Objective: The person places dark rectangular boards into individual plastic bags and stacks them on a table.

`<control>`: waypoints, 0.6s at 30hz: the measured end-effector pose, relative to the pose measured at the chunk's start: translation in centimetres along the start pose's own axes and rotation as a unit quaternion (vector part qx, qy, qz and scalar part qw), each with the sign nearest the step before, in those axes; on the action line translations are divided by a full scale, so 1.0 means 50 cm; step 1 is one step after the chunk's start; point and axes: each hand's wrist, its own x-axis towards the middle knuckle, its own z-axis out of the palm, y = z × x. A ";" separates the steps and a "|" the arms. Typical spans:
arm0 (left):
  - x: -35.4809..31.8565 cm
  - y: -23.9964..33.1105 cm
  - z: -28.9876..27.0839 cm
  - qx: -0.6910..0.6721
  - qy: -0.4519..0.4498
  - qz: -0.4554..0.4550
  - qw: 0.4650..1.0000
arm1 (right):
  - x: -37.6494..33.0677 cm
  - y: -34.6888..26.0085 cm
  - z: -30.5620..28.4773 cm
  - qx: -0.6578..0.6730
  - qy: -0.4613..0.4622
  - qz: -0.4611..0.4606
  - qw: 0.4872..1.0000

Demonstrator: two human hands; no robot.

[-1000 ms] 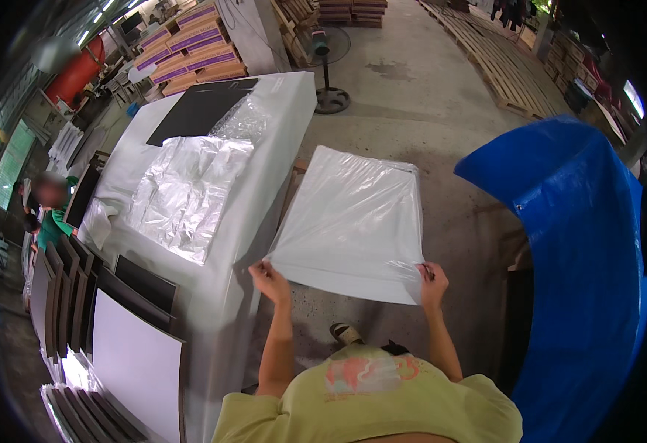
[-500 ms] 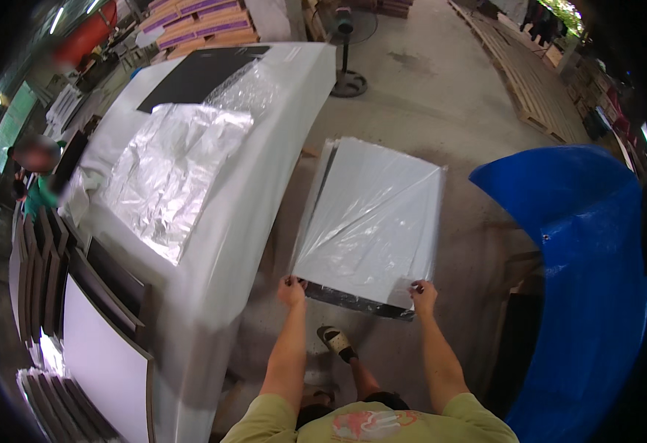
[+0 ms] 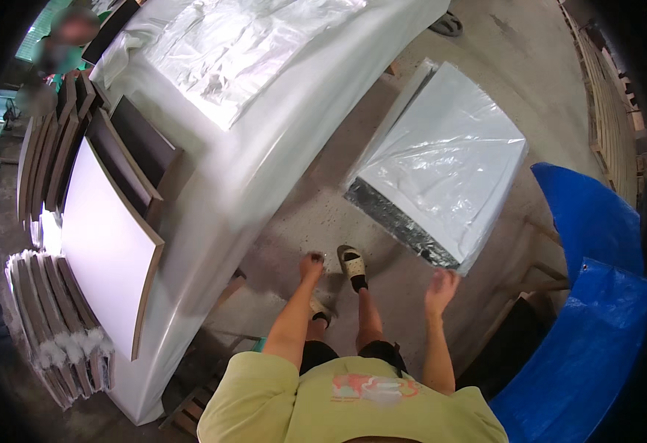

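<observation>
A flat panel wrapped in clear plastic film (image 3: pixel 441 162) lies low over the concrete floor ahead of me, its dark near edge facing me. My left hand (image 3: pixel 311 267) hangs free below that edge, fingers loosely curled, holding nothing. My right hand (image 3: pixel 441 284) is open with fingers apart, just short of the panel's near right corner and not touching it. My two feet in sandals (image 3: pixel 351 264) stand between the hands.
A long white-covered table (image 3: pixel 264 155) with crumpled plastic sheets (image 3: pixel 242 44) runs along my left. Dark and white boards (image 3: pixel 109 221) lean beside it, with more stacked panels (image 3: pixel 50 332). A blue tarp (image 3: pixel 589 310) covers something on my right. Another person (image 3: pixel 65 44) stands far left.
Both hands held the wrapped panel's near edge before; now they have let go and pulled back. The panel sits lower and farther from me, and my view has tipped downward.
</observation>
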 end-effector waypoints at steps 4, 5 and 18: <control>-0.061 -0.204 -0.129 0.243 -0.131 -0.159 0.948 | -0.240 -0.027 0.047 0.064 -0.325 0.078 0.940; -0.074 -0.232 -0.156 0.251 -0.154 -0.167 0.941 | -0.295 -0.034 0.049 0.062 -0.410 0.092 0.905; 0.019 0.068 -0.385 -0.424 -0.236 0.137 0.863 | -0.591 -0.120 0.004 0.005 -0.310 0.256 0.916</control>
